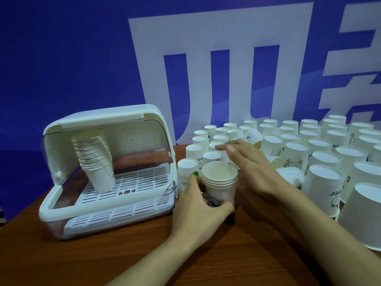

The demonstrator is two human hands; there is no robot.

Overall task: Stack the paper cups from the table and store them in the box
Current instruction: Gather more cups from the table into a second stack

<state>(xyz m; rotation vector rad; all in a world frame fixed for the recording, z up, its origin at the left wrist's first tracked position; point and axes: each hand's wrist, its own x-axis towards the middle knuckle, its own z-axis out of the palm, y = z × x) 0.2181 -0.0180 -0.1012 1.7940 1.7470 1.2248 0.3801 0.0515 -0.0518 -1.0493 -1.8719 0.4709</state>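
Head view: my left hand (199, 200) grips a short stack (220, 183) of upright cups, resting on the table (226, 254). My right hand (250, 162), fingers extended and holding nothing, reaches over the inverted cups (296, 153). Risk: it topples crowded neighbours. The box (103, 168) stands open, one tall stack (94, 159) leaning inside.

Two bare forearms, left grip (198, 201), right grip (253, 168), no sleeves, no rings

A wooden table (257, 244) and a blue wall (61, 58).
Large white characters (206, 48) are showing on the wall behind the table.
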